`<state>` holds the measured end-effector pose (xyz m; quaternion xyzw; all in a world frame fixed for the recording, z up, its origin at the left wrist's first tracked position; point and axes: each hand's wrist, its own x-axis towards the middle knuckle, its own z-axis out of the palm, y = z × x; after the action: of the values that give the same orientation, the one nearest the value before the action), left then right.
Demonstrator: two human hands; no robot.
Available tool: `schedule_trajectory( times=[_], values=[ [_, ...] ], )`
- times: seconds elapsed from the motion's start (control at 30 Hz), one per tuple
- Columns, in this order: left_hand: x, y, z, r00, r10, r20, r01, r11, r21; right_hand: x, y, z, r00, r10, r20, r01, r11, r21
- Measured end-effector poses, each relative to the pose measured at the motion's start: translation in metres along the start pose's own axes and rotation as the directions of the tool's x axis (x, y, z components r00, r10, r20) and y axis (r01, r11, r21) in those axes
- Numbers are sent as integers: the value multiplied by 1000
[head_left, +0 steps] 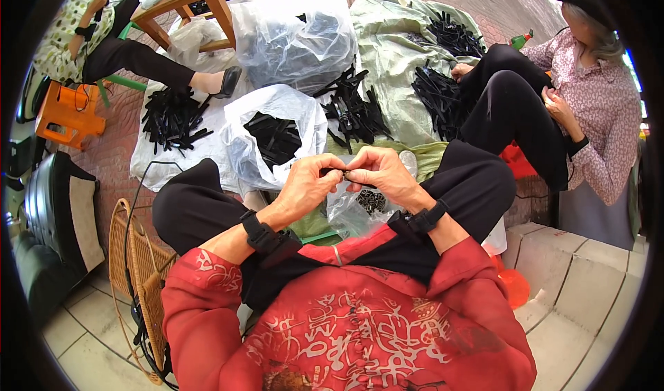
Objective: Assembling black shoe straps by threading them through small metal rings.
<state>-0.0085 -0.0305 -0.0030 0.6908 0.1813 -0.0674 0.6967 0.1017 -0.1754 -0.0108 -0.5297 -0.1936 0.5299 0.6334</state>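
My left hand [304,185] and my right hand [385,174] meet in front of me, fingertips pinched together on a small dark piece [345,174]. Its kind is too small to make out, and the fingers cover most of it. Just below my right hand, a clear plastic bag [339,216] in my lap holds many small metal-looking parts [371,201]. Beyond my left hand stands an open white plastic bag [238,132] with thin black strips [275,141] inside.
Loose black strips lie in heaps [174,118] on pale sacking [387,80]. A large plastic-wrapped bundle [294,38] stands behind. One person [595,114] sits at right, another [76,38] at far left by an orange stool [68,114]. A wicker chair [142,273] is at my left, tiled steps [574,273] at right.
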Motion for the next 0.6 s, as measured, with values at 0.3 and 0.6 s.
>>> schedule_trajectory(
  times=[0.3, 0.6],
  values=[
    [-2, 19, -8, 996, 16, 92, -26, 994, 105, -3, 1, -4, 997, 59, 42, -64, 989, 137],
    [-3, 22, -7, 997, -3, 75, -9, 987, 158, -3, 7, -2, 998, 47, 43, -58, 954, 295]
  ],
)
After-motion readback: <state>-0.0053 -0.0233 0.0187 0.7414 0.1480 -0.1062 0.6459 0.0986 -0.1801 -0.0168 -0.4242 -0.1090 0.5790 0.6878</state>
